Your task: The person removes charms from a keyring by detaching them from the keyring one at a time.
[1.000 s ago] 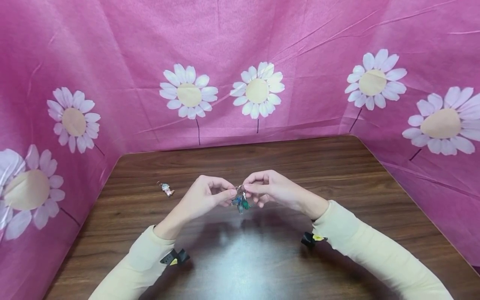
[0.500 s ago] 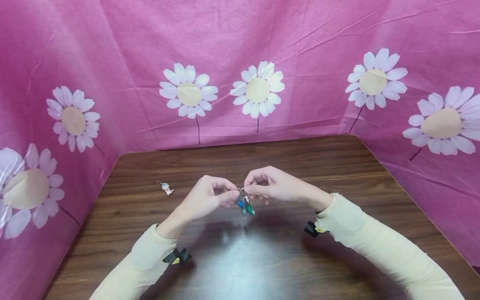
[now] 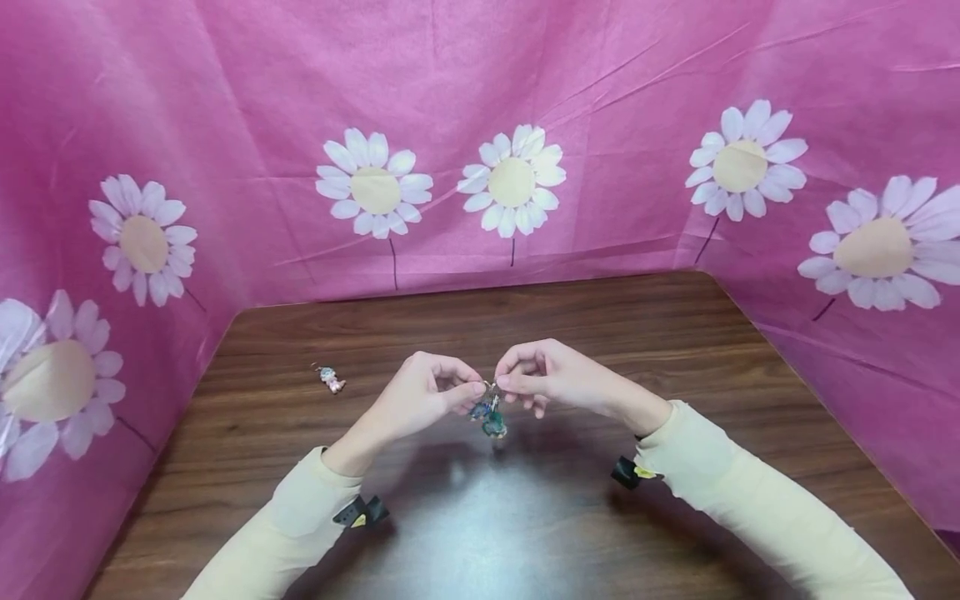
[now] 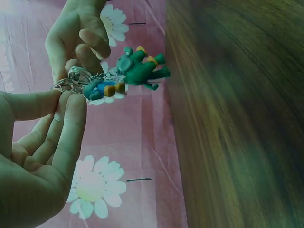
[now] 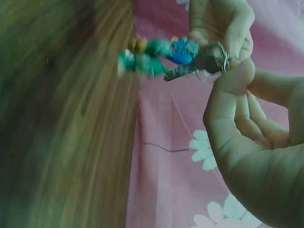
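Above the middle of the table, a bunch of keychains hangs between both hands. My left hand (image 3: 429, 398) pinches a metal ring (image 4: 66, 85) between thumb and fingertips. Opposite it, my right hand (image 3: 561, 379) pinches metal at the top of the bunch, its fingertips close to the left ones. From chains dangle a green figure (image 4: 140, 69) with yellow parts and a smaller blue figure (image 4: 102, 89); the right wrist view blurs them. Fingers partly hide the rings, so how they join cannot be made out. Apart to the left lies a pale figure keychain (image 3: 330, 381) with a blue-grey top.
The brown wood-grain table (image 3: 480, 533) has a pink cloth (image 3: 450, 75) with white daisies behind it and along both sides. Black straps with small devices (image 3: 362, 512) sit at both sleeve cuffs.
Both hands have shifted slightly to the right, still pinching the bunch. The hanging figures have swung and turned, and the green one hangs a little lower. The pale keychain has stayed put.
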### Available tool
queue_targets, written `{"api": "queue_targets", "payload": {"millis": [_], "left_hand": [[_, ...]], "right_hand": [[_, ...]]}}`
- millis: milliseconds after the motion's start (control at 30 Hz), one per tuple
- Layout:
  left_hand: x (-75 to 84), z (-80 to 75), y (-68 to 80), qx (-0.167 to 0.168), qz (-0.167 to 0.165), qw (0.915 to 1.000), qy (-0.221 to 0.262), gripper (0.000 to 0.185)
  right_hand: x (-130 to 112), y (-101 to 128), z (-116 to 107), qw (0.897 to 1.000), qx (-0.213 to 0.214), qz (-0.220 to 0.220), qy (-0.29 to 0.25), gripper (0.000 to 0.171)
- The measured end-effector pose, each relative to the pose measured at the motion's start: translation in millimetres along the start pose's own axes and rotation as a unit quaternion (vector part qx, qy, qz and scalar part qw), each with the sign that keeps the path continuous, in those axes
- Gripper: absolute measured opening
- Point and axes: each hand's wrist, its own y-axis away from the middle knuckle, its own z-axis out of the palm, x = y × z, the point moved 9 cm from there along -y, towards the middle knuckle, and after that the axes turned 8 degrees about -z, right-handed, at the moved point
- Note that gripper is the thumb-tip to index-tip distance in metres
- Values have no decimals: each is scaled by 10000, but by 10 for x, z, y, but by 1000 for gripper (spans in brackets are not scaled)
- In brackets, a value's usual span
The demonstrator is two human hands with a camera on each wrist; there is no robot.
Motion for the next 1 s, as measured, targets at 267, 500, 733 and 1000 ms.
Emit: {"api": "queue_targets", "payload": {"millis": [267,500,733,1000], "left_hand": [[-7,-47,17,101,-44,9998,-185,9],[-22,-23,31,20,-75,9997,-251,11],[-33,-75,63,12,-74,9997,-216,11],[-52,-163,113,-46,47,9993,-378,14]], "right_hand": [[-29,-42,69,9986,-300,-186,406,14],[30,-77,-46,9945,363,-130,-973,14],[18,-62,-125,9924,650,-218,-1021,17],[-40,-74,-214,9927,995,-459,-505,22]]}}
